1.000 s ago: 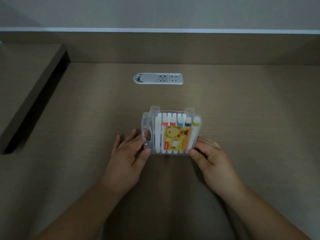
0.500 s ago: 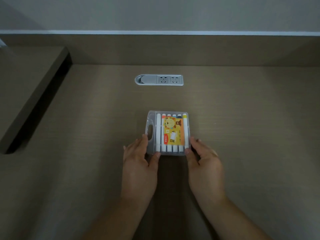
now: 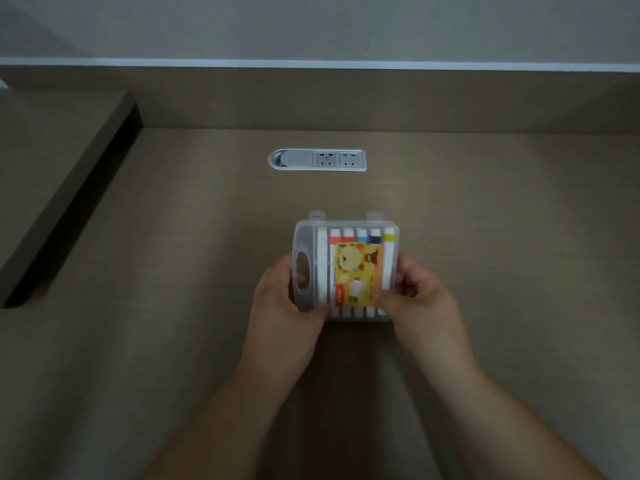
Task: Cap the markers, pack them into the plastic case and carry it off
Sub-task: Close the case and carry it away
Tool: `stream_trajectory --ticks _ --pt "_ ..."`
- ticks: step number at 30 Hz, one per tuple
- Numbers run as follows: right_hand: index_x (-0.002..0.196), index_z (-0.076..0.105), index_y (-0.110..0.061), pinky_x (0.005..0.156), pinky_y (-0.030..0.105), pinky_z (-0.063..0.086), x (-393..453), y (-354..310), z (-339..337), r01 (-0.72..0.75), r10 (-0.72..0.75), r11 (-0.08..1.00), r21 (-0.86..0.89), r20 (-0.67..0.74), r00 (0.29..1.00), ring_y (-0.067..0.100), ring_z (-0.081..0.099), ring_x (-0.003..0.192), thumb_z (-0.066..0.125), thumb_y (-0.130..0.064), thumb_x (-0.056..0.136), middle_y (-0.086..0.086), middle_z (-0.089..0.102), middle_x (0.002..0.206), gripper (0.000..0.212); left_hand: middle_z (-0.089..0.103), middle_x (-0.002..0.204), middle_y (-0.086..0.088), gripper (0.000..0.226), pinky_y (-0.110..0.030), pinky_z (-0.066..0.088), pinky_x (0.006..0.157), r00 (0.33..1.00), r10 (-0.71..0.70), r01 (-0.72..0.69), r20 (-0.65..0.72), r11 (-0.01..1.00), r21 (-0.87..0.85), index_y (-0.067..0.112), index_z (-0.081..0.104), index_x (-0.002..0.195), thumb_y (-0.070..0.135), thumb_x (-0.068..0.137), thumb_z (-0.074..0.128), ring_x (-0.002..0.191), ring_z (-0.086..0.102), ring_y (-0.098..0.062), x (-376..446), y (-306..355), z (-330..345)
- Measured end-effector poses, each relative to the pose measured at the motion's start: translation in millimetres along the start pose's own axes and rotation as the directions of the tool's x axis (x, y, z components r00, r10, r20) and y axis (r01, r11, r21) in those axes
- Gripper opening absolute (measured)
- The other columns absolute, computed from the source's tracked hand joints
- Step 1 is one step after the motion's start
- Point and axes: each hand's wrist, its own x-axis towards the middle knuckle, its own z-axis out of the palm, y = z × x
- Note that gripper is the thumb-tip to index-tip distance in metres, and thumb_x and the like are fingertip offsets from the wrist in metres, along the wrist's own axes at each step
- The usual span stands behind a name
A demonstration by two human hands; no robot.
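Since the clear plastic marker case (image 3: 346,270) sits centre frame between both hands, left hand (image 3: 284,306) clamped on the handle-cutout edge, right hand (image 3: 419,299) on the opposite edge, both equally near; carry-off looks next. Capped markers (image 3: 356,237) run toward the top of the frame. Orange cartoon-animal label (image 3: 356,273), writing unreadable. Desk (image 3: 173,271) below, power socket strip (image 3: 317,160) upper centre.
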Motion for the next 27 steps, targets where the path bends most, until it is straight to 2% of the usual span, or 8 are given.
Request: stream_trajectory --ticks 4,8,10,14,17,21,24,27 --pt "0.100 0.066 -0.024 0.072 0.030 0.058 3.4 -5.1 -2.6 0.004 -0.001 0.985 0.171 -0.013 1.000 0.013 0.073 0.090 0.070 -0.002 0.084 -0.002 0.076 0.096 0.028 0.061 0.113 0.019 0.047 -0.015 0.052 0.080 1.000 -0.024 0.024 0.012 1.000 -0.016 0.048 0.055 0.108 0.023 0.079 0.081 0.103 0.061 0.006 -9.9 0.2 3.7" --pt "0.104 0.060 -0.023 0.081 0.032 0.055 -1.0 1.7 1.6 0.013 -0.025 0.978 0.207 0.058 0.998 0.014 0.071 0.096 0.071 0.000 0.083 -0.003 0.075 0.100 0.033 0.073 0.112 0.002 0.038 -0.036 0.060 0.083 0.997 -0.069 0.039 -0.041 0.865 -0.501 0.025 0.059 0.116 0.034 0.083 0.074 0.104 0.071 -0.013 -9.8 17.2 9.3" --pt "0.106 0.059 -0.023 0.085 0.032 0.055 -4.8 4.4 0.9 0.031 -0.049 0.978 0.208 0.082 0.995 0.015 0.070 0.099 0.070 0.003 0.083 -0.002 0.074 0.103 0.035 0.075 0.101 -0.006 0.027 -0.029 0.060 0.070 0.990 -0.108 0.031 -0.094 0.803 -0.596 0.009 0.062 0.113 0.027 0.093 0.066 0.090 0.074 -0.016 -2.6 32.1 7.6" --pt "0.111 0.058 -0.022 0.089 0.033 0.054 -9.7 5.6 -0.2 0.054 -0.079 0.977 0.206 0.116 0.990 0.015 0.069 0.103 0.064 0.009 0.085 0.000 0.073 0.109 0.041 0.075 0.076 -0.008 0.027 -0.031 0.057 0.056 0.960 -0.274 0.175 -0.057 0.749 -0.639 0.000 0.063 0.092 0.027 0.095 0.062 0.068 0.074 -0.019 11.0 47.1 4.8" --pt "0.112 0.057 -0.023 0.094 0.039 0.054 -9.5 4.8 0.8 0.046 -0.074 0.976 0.215 0.128 0.989 0.016 0.068 0.105 0.066 0.006 0.085 0.002 0.072 0.111 0.041 0.072 0.072 -0.010 0.030 -0.032 0.057 0.052 0.938 -0.345 0.245 -0.016 0.699 -0.672 -0.004 0.063 0.096 0.026 0.092 0.063 0.063 0.072 -0.022 13.4 51.2 8.1" --pt "0.116 0.060 -0.017 0.082 0.028 0.056 -11.9 -1.8 7.0 0.024 -0.067 0.937 0.350 0.113 0.991 0.013 0.069 0.100 0.063 -0.011 0.078 0.002 0.073 0.106 0.039 0.069 0.076 -0.017 0.038 -0.045 0.056 0.061 0.935 -0.353 0.237 -0.022 0.672 -0.701 -0.004 0.060 0.095 0.030 0.081 0.065 0.068 0.069 -0.033 13.9 53.6 16.1" --pt "0.104 0.067 -0.011 0.070 0.026 0.056 -12.4 -16.9 12.4 -0.070 0.030 0.877 0.476 0.091 0.995 0.017 0.072 0.089 0.060 -0.031 0.082 0.007 0.075 0.097 0.031 0.069 0.077 -0.018 0.033 -0.043 0.056 0.059 0.936 -0.348 0.218 -0.050 0.685 -0.695 -0.004 0.060 0.094 0.028 0.084 0.062 0.068 0.069 -0.032 11.9 54.6 20.2" --pt "0.090 0.072 -0.013 0.066 0.033 0.055 -6.1 -27.5 16.6 -0.207 0.207 0.899 0.387 0.040 0.977 0.021 0.073 0.078 0.061 -0.045 0.085 0.008 0.076 0.087 0.034 0.066 0.072 -0.012 0.018 -0.042 0.055 0.057 0.930 -0.357 0.200 -0.084 0.686 -0.700 0.007 0.059 0.080 0.022 0.090 0.061 0.065 0.067 -0.029 10.1 53.2 23.0"
